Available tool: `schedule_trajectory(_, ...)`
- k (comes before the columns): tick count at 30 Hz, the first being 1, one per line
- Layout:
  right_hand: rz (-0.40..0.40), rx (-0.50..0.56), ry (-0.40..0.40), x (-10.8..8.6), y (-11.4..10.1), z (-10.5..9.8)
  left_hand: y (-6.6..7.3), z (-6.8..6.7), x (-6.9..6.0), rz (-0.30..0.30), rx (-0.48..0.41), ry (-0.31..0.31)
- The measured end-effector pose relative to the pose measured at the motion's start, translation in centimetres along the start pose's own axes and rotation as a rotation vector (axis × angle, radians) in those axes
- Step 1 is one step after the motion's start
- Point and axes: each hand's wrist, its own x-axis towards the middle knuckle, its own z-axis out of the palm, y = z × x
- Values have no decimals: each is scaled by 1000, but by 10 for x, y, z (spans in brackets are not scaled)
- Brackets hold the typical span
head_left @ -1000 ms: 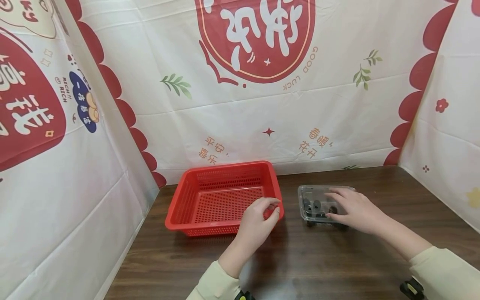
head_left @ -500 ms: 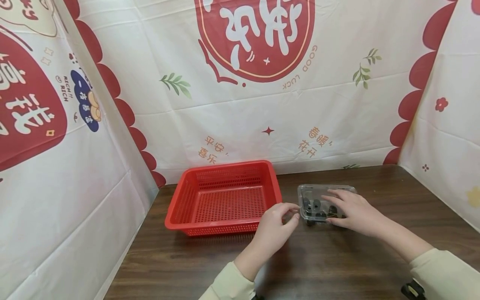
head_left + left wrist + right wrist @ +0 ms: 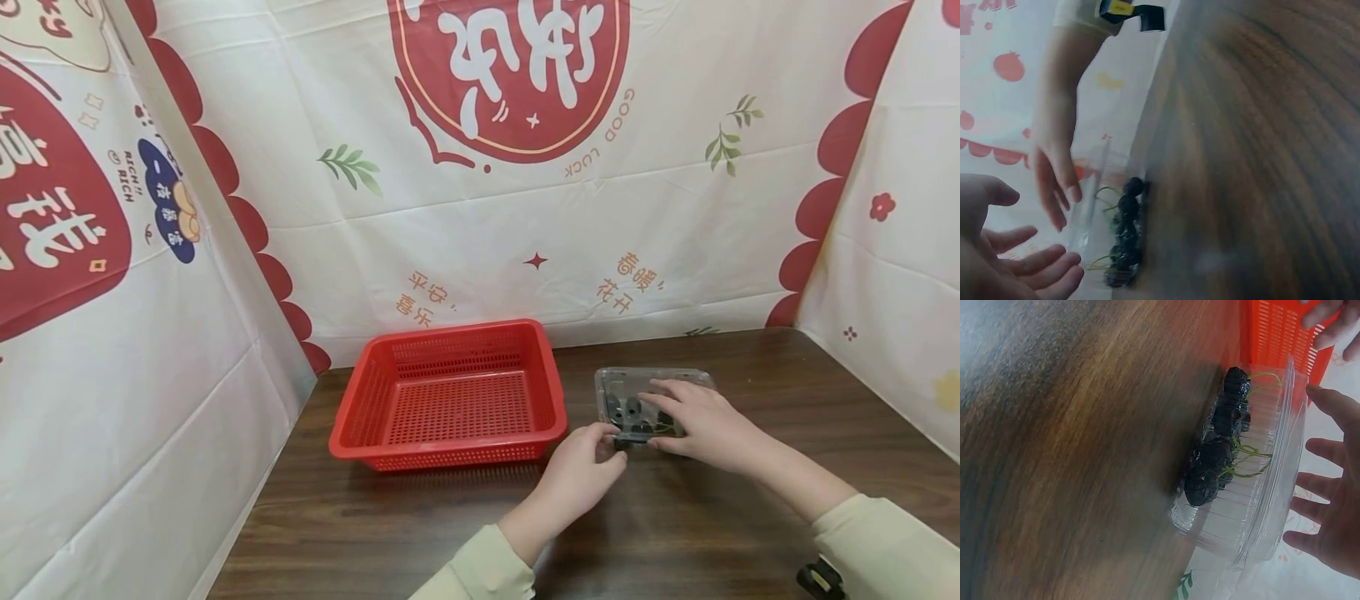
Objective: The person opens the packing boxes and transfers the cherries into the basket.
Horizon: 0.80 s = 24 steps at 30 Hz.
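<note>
A clear plastic lidded box (image 3: 651, 377) sits on the table to the right of the red basket. Inside lie several dark round fruits (image 3: 1202, 482) with thin green stems, along the bottom. My right hand (image 3: 703, 423) is over the box's right side, its spread fingertips at the lid's edge in the right wrist view. At the front left corner of the box is my left hand (image 3: 576, 472), thumb and fingers apart. The left wrist view shows its fingers loosely bent with nothing between them; whether they touch the box I cannot tell.
A red perforated plastic basket (image 3: 450, 451) stands left of the box with nothing visible in it. The brown wooden table (image 3: 360, 525) is bounded by a white printed cloth (image 3: 480, 225) at the back and both sides.
My left hand has moved right, from the basket's front right corner to the front left corner of the box. The right hand has hardly moved, staying over the lid.
</note>
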Motion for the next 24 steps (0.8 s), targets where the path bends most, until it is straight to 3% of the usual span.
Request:
schedule_trajectory(6,-18,-19,5,0,0,2,-5,12,6,-76,-43,9)
schedule_trajectory(16,-44,-14,-5,0,0,4,-17,21,16,-150,-180,38)
schedule_trajectory(24,-141,-66,47,0,4,7,-24,27,25,-188,-255,96)
